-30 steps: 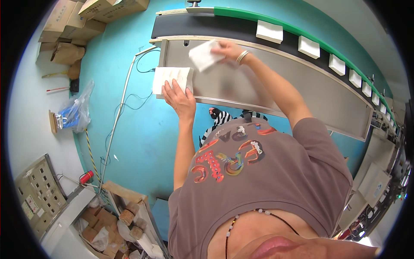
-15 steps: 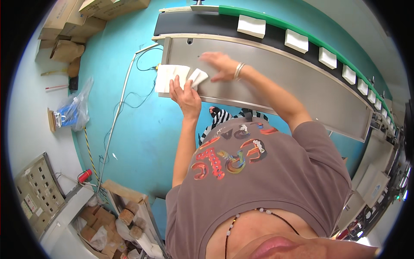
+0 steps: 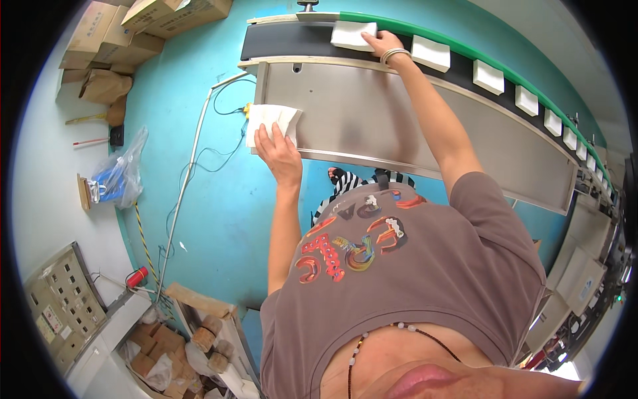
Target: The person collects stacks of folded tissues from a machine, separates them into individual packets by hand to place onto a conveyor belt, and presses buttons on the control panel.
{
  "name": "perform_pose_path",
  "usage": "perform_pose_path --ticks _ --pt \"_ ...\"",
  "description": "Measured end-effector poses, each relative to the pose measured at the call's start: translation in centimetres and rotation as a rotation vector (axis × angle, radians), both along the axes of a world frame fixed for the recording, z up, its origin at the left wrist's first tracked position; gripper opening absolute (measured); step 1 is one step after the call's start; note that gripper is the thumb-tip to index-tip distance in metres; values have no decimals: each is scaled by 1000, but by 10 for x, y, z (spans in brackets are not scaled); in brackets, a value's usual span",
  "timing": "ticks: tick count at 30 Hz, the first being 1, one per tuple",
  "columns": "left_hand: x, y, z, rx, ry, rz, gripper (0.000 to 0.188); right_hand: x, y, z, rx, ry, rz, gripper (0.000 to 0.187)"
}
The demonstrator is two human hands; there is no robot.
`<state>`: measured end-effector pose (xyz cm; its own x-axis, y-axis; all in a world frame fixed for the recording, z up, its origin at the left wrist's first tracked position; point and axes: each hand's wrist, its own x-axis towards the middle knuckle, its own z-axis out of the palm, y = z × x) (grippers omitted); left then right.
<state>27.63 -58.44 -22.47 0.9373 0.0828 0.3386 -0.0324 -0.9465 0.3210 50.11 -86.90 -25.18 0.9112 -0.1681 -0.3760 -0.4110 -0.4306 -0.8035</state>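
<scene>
My left hand (image 3: pixel 279 154) lies with fingers stretched flat on white folded tissues (image 3: pixel 272 118) at the left end of a metal tray. The tissues stick out a little past the tray's left edge. My right hand (image 3: pixel 384 45) reaches across to the black conveyor belt (image 3: pixel 286 41) behind the tray. Its fingers are closed on the right end of a white tissue stack (image 3: pixel 352 34), the leftmost one on the belt; the thumb rests on the near side. Right beside this hand sits another tissue stack (image 3: pixel 430 53).
Several more white stacks (image 3: pixel 488 77) line the belt along a green guide rail (image 3: pixel 458 40), running right. The metal tray (image 3: pixel 359 100) has a raised near rim. Cardboard boxes (image 3: pixel 133 46) are piled at the far left, and cables (image 3: pixel 219 166) trail over the blue floor.
My right hand has moved from above the tray to the belt and taken hold of a stack. The belt's stacks have shifted left. The narrow folded piece beside my left hand no longer shows.
</scene>
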Motion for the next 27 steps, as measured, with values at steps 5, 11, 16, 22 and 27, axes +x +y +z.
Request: perform_pose_path --ticks 5,11,16,22,27 --pt "4 2 -7 -35 -79 19 43 -38 24 11 -519 -446 227 55" --pt "11 6 -12 2 -20 -71 37 -105 114 -24 -192 -875 928 50" --pt "22 17 -5 -64 -58 42 60 -82 115 -45 190 -306 1079 48" --pt "31 55 -27 -195 68 67 64 -22 62 -49 666 198 387 35" --pt "35 19 -36 -290 55 -141 51 38 28 -59 503 105 -112 53"
